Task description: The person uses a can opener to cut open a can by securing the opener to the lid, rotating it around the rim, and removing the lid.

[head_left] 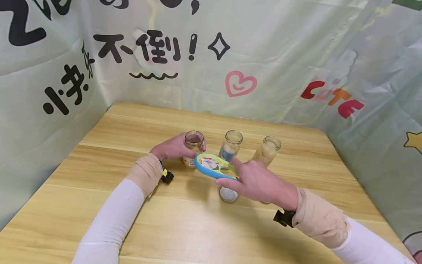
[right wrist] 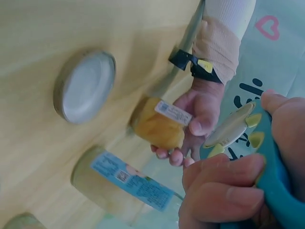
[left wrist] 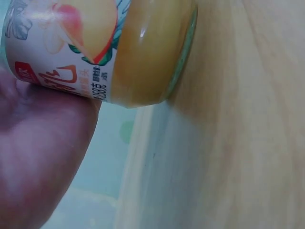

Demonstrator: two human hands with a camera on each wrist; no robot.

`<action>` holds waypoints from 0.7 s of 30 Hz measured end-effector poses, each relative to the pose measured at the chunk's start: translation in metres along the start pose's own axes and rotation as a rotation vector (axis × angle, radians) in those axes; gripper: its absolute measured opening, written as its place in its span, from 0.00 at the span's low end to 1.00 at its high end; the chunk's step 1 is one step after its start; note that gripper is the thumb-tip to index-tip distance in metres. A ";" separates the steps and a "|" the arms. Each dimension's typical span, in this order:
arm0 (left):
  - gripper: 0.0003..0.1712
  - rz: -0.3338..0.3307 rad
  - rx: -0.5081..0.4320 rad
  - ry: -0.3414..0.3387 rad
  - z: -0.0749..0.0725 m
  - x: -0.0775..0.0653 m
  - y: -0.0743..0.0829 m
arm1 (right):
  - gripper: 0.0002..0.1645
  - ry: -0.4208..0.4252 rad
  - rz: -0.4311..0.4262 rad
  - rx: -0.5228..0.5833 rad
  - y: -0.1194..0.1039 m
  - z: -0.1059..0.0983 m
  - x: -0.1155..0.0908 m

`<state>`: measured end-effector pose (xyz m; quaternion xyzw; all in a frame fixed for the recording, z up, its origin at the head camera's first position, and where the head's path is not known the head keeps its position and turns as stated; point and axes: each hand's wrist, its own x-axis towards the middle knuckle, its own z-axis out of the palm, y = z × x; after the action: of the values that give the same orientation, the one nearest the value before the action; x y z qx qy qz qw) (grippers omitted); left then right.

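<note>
My left hand (head_left: 172, 147) grips a glass jar (left wrist: 143, 52) with a peach label, its mouth uncovered and orange contents inside. The jar stands upright on the table. My right hand (head_left: 258, 180) holds a blue and green jar opener (right wrist: 279, 179) by its handles. Within the opener's loop sits a printed lid (head_left: 210, 163), a little above and in front of the peach jar's rim, its edge against the green teeth in the right wrist view. Behind the opener stands an uncovered jar (head_left: 230, 148) with a blue label.
To the right, another uncovered jar (head_left: 266, 151) with pale contents stands partly behind my right hand. A loose lid (head_left: 229, 195) lies on the wooden table (head_left: 184, 227), pale inside facing up. Printed cloth (head_left: 204, 88) walls the table's back and sides.
</note>
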<state>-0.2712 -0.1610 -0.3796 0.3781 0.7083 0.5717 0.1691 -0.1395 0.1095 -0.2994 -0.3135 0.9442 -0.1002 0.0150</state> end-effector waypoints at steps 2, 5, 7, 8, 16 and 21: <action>0.17 0.004 0.001 -0.004 0.000 0.000 0.000 | 0.41 -0.015 -0.017 0.035 0.000 0.006 -0.002; 0.17 0.003 0.013 -0.001 0.000 0.001 0.000 | 0.38 -0.059 -0.023 0.095 0.000 0.016 -0.005; 0.18 0.004 0.013 0.000 0.000 0.001 0.000 | 0.35 -0.084 -0.013 0.128 0.000 0.023 -0.007; 0.17 0.003 0.013 -0.001 0.000 0.001 0.000 | 0.34 -0.095 -0.002 0.145 0.000 0.025 -0.007; 0.16 -0.002 0.020 0.006 0.000 0.001 0.000 | 0.29 -0.243 0.099 0.411 -0.001 0.042 -0.007; 0.17 -0.002 0.014 0.012 -0.001 0.001 -0.001 | 0.32 -0.398 0.247 0.734 -0.005 0.053 -0.010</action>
<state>-0.2727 -0.1603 -0.3798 0.3751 0.7135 0.5688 0.1631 -0.1243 0.1020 -0.3512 -0.1852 0.8550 -0.3643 0.3192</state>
